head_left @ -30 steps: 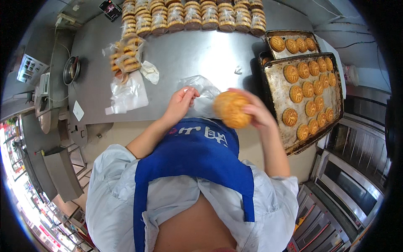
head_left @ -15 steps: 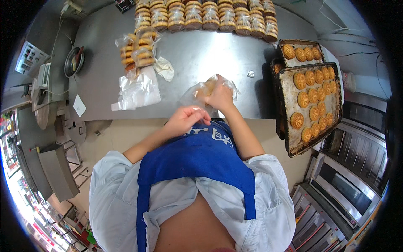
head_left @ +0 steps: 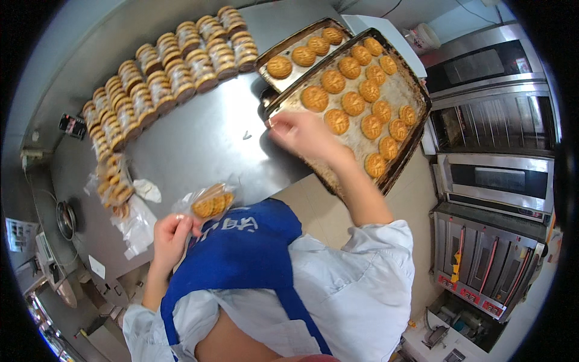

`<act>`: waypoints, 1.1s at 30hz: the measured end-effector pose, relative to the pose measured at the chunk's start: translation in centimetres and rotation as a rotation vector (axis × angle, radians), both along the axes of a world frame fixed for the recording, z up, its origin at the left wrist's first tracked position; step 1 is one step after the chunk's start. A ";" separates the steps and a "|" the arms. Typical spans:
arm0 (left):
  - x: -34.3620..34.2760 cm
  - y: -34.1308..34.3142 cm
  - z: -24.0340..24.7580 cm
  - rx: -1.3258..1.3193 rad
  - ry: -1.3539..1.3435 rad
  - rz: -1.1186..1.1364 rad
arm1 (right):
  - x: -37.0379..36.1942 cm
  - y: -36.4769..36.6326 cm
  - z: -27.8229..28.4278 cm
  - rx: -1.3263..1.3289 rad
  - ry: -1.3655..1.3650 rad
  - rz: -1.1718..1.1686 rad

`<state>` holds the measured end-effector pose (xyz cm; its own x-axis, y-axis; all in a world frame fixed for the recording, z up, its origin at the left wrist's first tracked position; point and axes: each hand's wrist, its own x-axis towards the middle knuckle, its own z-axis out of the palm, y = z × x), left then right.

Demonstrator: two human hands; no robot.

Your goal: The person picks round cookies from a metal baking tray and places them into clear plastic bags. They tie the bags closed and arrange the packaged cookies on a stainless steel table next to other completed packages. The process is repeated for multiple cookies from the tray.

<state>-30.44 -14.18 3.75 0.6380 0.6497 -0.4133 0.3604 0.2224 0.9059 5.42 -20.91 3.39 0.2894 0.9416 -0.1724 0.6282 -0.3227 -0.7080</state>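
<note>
A clear plastic bag (head_left: pixel 224 192) holding several round golden pastries (head_left: pixel 211 205) lies at the table's near edge, against my apron. My left hand (head_left: pixel 170 236) is beside it, fingers curled and pinching the bag's edge. My right hand (head_left: pixel 304 137) is smeared by motion at the left edge of a dark-rimmed baking tray (head_left: pixel 289 107). Its fingertips point left, and whether they hold anything is unclear. Rows of loose pastries with a pressed pattern (head_left: pixel 353 103) sit on that tray.
A second tray (head_left: pixel 265 65) sits behind the first. Stacked bagged pastries (head_left: pixel 181 81) line the table's far side. Flat plastic bags (head_left: pixel 134 229) and a crumpled white tissue (head_left: pixel 146 190) lie at left. Ovens (head_left: pixel 482 120) stand at right.
My view and body have turned right. My right hand has let go of the bag and moved right to the tray. The bag now rests beside my left hand with pastries showing inside.
</note>
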 end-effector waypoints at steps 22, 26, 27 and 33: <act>13.4 1.3 -2.7 -0.023 0.339 0.339 | 54.5 9.7 -12.4 -0.324 -0.967 -0.119; 13.9 1.8 -2.8 -0.026 0.380 0.304 | 54.3 10.4 -11.8 -0.367 -0.864 -0.158; 13.7 1.7 -2.9 -0.031 0.366 0.311 | 54.4 10.2 -11.8 -0.356 -0.805 -0.188; 12.5 0.5 -2.4 -0.028 0.359 0.384 | 52.6 10.7 -14.1 -0.396 -0.676 -0.266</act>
